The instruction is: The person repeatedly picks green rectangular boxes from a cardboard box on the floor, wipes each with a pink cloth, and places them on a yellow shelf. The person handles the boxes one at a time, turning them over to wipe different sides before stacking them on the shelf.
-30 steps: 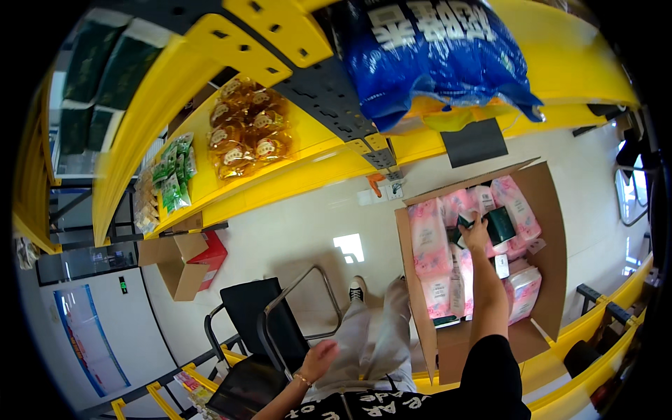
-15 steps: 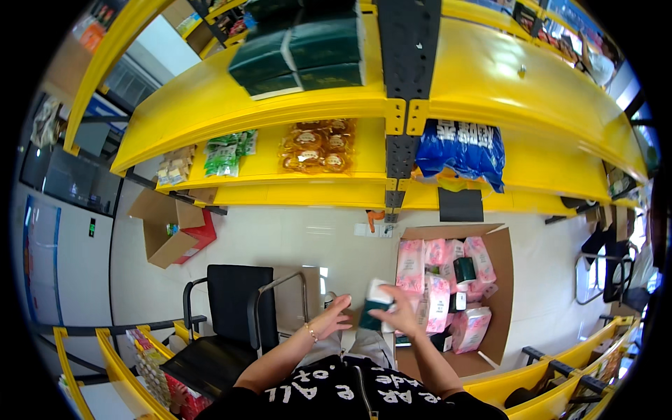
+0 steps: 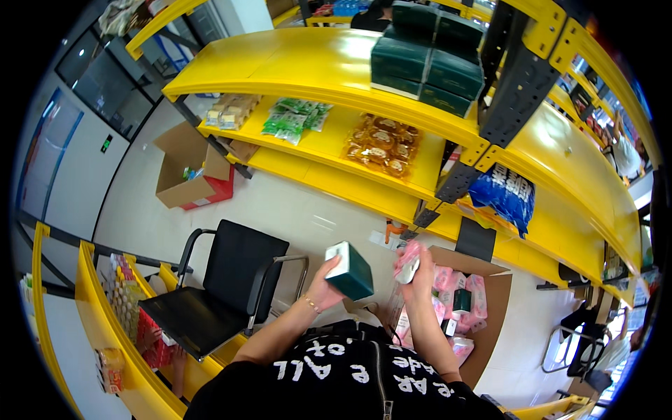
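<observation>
My left hand (image 3: 325,287) is closed around a dark green box (image 3: 354,276) with a white end, held in front of my chest. My right hand (image 3: 420,278) grips a pink-and-white soft pack (image 3: 406,262), raised above the near-left side of a cardboard carton (image 3: 495,329). Inside that carton lie several similar pink packs (image 3: 475,294) and a small dark green box (image 3: 461,301). My right forearm hides part of the carton.
A black chair (image 3: 241,259) stands at left. Ahead, a yellow shelf (image 3: 294,63) bears stacked green boxes (image 3: 427,59), green packets (image 3: 294,119) and amber packs (image 3: 383,143); a blue bag (image 3: 502,199) is further right. Another open carton (image 3: 185,168) sits on the floor. Another person's arm (image 3: 179,369) shows lower left.
The green box has passed from my right hand to my left. My right hand now holds a pink pack. The view has turned left and tilted, shifting the shelves rightward.
</observation>
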The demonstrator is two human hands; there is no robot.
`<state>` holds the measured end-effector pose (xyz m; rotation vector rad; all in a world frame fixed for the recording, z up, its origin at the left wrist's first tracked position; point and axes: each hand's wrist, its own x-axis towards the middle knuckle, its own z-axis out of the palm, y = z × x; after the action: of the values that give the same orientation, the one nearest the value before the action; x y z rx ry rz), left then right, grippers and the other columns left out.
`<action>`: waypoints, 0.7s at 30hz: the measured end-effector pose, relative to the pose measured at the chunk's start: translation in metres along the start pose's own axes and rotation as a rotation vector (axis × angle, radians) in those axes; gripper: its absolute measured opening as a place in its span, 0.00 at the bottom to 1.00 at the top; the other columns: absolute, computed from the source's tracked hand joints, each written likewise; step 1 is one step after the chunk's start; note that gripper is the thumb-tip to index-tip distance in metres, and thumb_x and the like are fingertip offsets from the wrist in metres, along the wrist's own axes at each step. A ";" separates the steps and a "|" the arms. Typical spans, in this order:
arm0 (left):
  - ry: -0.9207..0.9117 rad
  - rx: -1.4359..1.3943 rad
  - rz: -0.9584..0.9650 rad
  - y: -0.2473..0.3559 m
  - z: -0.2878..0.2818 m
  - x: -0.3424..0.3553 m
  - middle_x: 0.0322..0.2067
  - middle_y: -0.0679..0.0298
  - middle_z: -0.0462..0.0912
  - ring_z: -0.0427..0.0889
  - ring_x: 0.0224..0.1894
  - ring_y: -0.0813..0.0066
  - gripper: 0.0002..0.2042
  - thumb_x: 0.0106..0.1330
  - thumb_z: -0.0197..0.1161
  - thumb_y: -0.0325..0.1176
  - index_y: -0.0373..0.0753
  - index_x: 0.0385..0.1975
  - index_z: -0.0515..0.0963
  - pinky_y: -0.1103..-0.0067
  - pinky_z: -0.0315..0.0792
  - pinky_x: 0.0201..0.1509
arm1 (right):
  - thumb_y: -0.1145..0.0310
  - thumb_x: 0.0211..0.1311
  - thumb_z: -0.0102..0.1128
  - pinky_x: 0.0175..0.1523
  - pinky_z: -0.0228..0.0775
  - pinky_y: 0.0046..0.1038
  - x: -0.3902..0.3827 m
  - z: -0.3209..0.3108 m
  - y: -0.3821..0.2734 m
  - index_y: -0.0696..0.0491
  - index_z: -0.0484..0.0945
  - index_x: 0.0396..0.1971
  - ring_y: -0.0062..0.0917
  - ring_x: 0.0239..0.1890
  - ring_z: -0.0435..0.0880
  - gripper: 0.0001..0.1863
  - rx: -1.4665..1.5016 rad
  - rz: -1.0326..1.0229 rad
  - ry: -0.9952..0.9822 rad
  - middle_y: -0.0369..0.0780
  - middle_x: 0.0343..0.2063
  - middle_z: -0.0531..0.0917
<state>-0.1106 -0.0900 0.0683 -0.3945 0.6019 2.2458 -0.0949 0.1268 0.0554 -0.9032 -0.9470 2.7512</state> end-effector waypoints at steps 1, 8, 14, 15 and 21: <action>-0.009 0.057 0.019 0.001 -0.002 0.002 0.51 0.61 0.78 0.77 0.54 0.65 0.23 0.65 0.57 0.48 0.44 0.56 0.70 0.65 0.68 0.61 | 0.62 0.71 0.49 0.42 0.73 0.25 -0.003 0.019 0.001 0.52 0.68 0.55 0.27 0.45 0.78 0.17 -0.084 -0.122 -0.032 0.41 0.52 0.75; -0.132 0.032 0.180 0.057 0.034 0.015 0.48 0.65 0.80 0.78 0.51 0.70 0.21 0.70 0.48 0.49 0.42 0.54 0.72 0.71 0.69 0.58 | 0.60 0.66 0.47 0.70 0.46 0.43 -0.050 0.115 0.033 0.60 0.59 0.65 0.45 0.69 0.56 0.31 -1.360 -0.884 -0.576 0.51 0.66 0.60; -0.136 0.027 0.182 0.084 0.025 0.000 0.49 0.66 0.78 0.76 0.52 0.73 0.20 0.70 0.50 0.46 0.43 0.56 0.69 0.74 0.67 0.60 | 0.57 0.69 0.44 0.69 0.49 0.41 -0.033 0.158 0.042 0.59 0.64 0.63 0.47 0.67 0.60 0.28 -1.258 -1.016 -0.675 0.52 0.65 0.63; -0.176 0.038 0.196 0.089 0.024 -0.003 0.50 0.66 0.77 0.76 0.53 0.75 0.20 0.70 0.53 0.44 0.43 0.57 0.68 0.73 0.66 0.61 | 0.56 0.69 0.43 0.68 0.50 0.40 -0.028 0.168 0.036 0.59 0.66 0.62 0.46 0.67 0.61 0.28 -1.211 -0.962 -0.719 0.52 0.64 0.64; -0.210 0.111 0.190 0.130 0.015 -0.025 0.53 0.63 0.74 0.73 0.57 0.69 0.24 0.65 0.56 0.41 0.45 0.61 0.63 0.68 0.64 0.65 | 0.57 0.72 0.39 0.60 0.62 0.30 -0.012 0.211 0.049 0.61 0.73 0.54 0.32 0.53 0.76 0.24 -0.980 -0.693 -0.724 0.47 0.50 0.78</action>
<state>-0.1927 -0.1749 0.1306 -0.0458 0.6725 2.3812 -0.1993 -0.0280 0.1660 0.4521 -2.2464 1.8852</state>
